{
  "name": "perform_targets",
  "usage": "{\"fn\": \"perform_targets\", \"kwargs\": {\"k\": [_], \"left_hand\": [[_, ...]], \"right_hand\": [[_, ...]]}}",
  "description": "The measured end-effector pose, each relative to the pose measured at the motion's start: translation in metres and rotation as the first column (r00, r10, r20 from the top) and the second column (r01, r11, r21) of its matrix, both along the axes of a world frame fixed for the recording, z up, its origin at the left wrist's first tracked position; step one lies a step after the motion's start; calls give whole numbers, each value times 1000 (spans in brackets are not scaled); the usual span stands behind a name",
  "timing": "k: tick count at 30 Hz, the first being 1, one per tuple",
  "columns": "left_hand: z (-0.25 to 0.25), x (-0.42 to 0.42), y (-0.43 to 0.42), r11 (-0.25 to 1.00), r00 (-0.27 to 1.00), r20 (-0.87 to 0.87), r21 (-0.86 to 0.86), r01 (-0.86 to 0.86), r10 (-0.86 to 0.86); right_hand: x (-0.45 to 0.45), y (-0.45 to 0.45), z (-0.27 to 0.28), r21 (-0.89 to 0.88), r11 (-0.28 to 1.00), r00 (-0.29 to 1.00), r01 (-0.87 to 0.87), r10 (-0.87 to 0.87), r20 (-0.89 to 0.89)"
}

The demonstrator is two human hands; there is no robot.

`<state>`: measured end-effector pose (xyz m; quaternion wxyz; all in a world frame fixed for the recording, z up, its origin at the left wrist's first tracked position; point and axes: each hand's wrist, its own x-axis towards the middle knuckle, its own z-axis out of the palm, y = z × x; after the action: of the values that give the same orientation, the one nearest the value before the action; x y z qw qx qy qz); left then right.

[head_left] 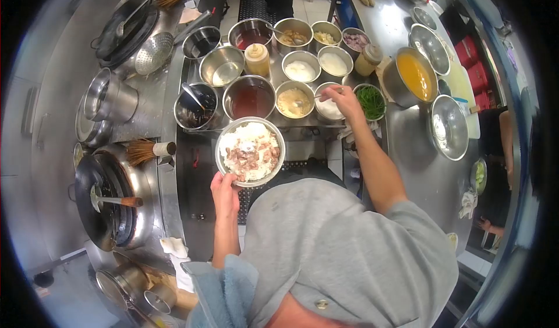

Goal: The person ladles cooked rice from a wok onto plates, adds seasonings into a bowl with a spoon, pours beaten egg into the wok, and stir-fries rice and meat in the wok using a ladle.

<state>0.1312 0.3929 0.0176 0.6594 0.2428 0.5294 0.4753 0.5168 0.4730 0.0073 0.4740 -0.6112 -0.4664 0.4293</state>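
Spoon, perhaps, mostly hidden

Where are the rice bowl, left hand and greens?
Rice bowl (282,153), head view: right side of its metal rim.
Left hand (225,192), head view: middle of the hand.
Greens (370,102), head view: middle of the pile.

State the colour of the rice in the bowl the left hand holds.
White; the rice shows best in the head view, the only one.

The rice is white, the meat pinkish-brown, the shirt plain grey, the towel blue.
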Motion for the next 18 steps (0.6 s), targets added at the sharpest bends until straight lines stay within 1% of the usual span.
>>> {"fn": "perform_targets", "kwargs": {"k": [1,3,5,6,7,9,11,12,13,14,15,16,17,18], "left_hand": [[-1,1,2,1000,1000,7,-4,8,-8],[-3,5,7,999,999,18,14,31,-31],[-7,9,13,999,999,36,38,35,-36],[-4,13,16,998,998,44,40,49,-51],[-3,17,19,998,998,51,33,47,-49],[-18,19,25,996,993,85,29,82,-85],[-16,22,29,990,985,107,28,135,-137],[-14,24,31,985,978,118,29,170,-173],[-13,23,30,987,980,114,20,159,-161],[-10,21,29,987,981,109,14,161,-162],[-7,22,31,981,975,108,18,191,-192],[0,27,31,981,975,105,40,190,-193],[1,24,30,975,970,110,57,213,-218],[-8,23,32,955,954,97,109,274,-285]], "right_hand": [[0,-6,15,-38,999,1000,17,-18,-24],[7,-15,27,-45,998,997,44,-47,-60],[7,-29,53,15,1000,971,3,1,-240],[0,-37,75,49,998,944,-27,41,-329],[-9,-45,94,111,993,928,-49,86,-363],[-29,-49,124,184,974,982,-136,157,-106],[-35,-39,115,218,971,990,-96,71,120],[-36,-32,109,227,973,980,-52,6,197],[-34,-22,94,180,984,983,9,-42,176],[-30,-13,77,120,993,982,20,-42,185],[-27,-3,54,7,998,979,66,-66,193],[-16,17,0,50,987,948,150,-158,275],[-18,20,-17,159,978,964,135,-167,205],[-19,30,-22,60,986,929,153,-164,332]]}}
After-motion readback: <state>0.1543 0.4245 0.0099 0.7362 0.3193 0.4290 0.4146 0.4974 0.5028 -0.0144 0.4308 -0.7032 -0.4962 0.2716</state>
